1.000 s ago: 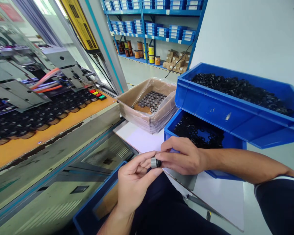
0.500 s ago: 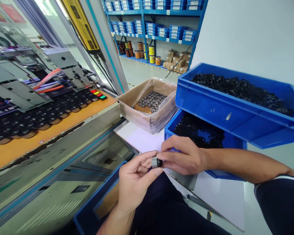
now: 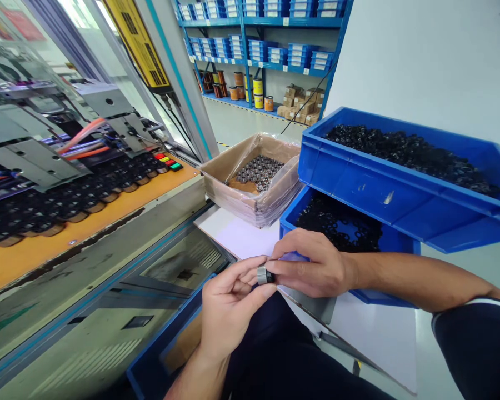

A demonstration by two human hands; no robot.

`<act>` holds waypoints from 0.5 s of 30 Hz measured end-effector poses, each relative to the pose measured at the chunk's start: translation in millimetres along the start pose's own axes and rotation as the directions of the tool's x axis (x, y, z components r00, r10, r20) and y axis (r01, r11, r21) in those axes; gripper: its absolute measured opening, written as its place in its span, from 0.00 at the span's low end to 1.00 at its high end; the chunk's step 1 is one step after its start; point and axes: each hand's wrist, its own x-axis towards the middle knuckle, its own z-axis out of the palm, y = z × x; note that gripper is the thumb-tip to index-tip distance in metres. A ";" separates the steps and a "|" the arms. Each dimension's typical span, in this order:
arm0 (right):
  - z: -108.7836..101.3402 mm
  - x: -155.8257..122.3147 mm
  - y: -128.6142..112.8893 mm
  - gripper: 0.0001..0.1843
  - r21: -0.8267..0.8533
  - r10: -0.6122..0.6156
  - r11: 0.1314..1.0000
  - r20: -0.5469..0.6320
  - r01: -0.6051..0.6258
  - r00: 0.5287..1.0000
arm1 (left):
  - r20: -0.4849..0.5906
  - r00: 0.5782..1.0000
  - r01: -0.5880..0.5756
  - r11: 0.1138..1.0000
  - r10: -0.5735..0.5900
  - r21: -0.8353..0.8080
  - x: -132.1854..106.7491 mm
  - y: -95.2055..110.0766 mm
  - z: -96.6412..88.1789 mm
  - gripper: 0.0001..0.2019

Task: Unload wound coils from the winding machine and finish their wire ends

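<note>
Between the fingertips of both hands is a small ridged metal ring-shaped core [image 3: 262, 275], its grey side toward my left hand. A black plastic piece [image 3: 269, 276] sits against the core's right end. My left hand [image 3: 229, 305] is closed around the core with thumb below and fingers above. My right hand [image 3: 312, 264] pinches the black piece from the right; its fingertips partly hide it. Just behind my right hand stands the lower blue bin [image 3: 289, 214], with loose black parts [image 3: 337, 222] inside.
An upper blue bin [image 3: 358, 172] of black parts overhangs the lower one. A plastic-lined cardboard box [image 3: 233, 200] holds metal cores [image 3: 260, 169]. At left, a machine with an orange bench [image 3: 120, 208] carries rows of black-and-metal parts. Another blue bin [image 3: 150, 353] lies below my left hand.
Almost nothing differs. Both hands keep their hold on the core and black piece, with only a very slight shift of the fingers.
</note>
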 end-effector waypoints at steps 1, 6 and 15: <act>0.1 -0.4 -0.1 0.09 0.000 0.002 1.000 0.000 -0.002 1.000 | -0.006 1.000 -0.004 1.000 0.004 0.005 -0.1 0.3 0.0 0.19; 0.8 -1.9 -0.2 0.11 -0.030 -0.005 1.000 -0.016 0.005 1.000 | -0.007 1.000 0.011 1.000 -0.011 0.013 0.5 -0.5 0.2 0.19; -0.5 -0.9 -1.0 0.11 -0.092 -0.060 0.994 0.025 0.062 0.998 | 0.024 0.995 0.101 0.995 -0.101 -0.017 1.2 -6.9 -6.0 0.18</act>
